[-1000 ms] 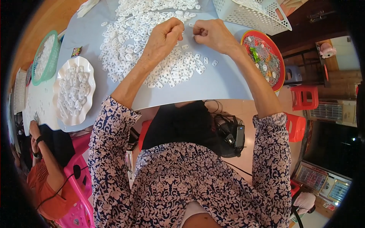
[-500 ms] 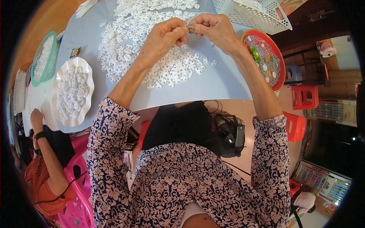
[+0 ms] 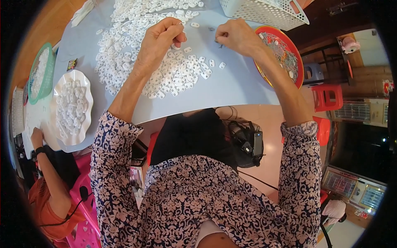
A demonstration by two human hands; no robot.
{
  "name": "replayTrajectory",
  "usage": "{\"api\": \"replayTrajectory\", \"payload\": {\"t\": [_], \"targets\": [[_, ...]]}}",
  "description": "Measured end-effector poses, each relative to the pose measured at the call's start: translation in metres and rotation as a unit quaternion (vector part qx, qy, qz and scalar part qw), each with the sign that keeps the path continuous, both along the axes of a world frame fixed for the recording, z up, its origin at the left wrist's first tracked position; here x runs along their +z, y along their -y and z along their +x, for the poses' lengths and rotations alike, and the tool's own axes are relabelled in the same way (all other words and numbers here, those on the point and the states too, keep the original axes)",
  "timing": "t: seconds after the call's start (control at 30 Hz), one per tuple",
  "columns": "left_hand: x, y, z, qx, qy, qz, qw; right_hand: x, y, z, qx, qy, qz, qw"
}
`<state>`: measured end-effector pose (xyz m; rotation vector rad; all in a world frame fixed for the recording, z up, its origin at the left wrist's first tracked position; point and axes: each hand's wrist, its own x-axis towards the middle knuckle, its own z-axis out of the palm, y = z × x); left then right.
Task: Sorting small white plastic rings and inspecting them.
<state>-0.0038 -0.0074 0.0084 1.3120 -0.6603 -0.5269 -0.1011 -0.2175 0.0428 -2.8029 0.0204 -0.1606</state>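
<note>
Over a wide spread of small white plastic pieces with two holes (image 3: 173, 80) hangs my left hand (image 3: 159, 39), its thumb and fingers pinched together. What it holds, if anything, is hidden. My right hand (image 3: 237, 38) is further right, close above the grey-blue table (image 3: 231, 82), its fingers curled inward with the tips together. Small dark grey bits (image 3: 219, 44) lie at its fingertips, and I cannot make out whether it grips one. The hands are well apart. Beside my right wrist stands a red, yellow-rimmed basin (image 3: 298, 62) of thin grey parts and a few white pieces.
At the left, a scalloped white dish (image 3: 88, 111) and a green basket (image 3: 47, 84) hold more white pieces. A white perforated basket (image 3: 269, 14) stands at the far right. A co-worker's hand (image 3: 37, 138) rests at the table's left end. Red stools (image 3: 328, 98) are on the right.
My hands, previously together at the fingertips, have separated. The left has moved left, and the right has come down to the grey bits on the table. The whole view has shifted slightly.
</note>
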Motion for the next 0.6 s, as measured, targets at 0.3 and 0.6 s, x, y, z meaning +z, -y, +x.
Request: {"api": "replayTrajectory", "payload": {"t": [0.3,0.6], "targets": [[-0.001,0.001,-0.001,-0.006,-0.006,0.008,1.000,-0.007,0.010,0.002,-0.031,0.022,0.088,0.995],[0.000,0.001,-0.003,-0.002,0.002,0.009,1.000,0.007,0.016,-0.009,-0.027,-0.032,0.057,0.997]]}}
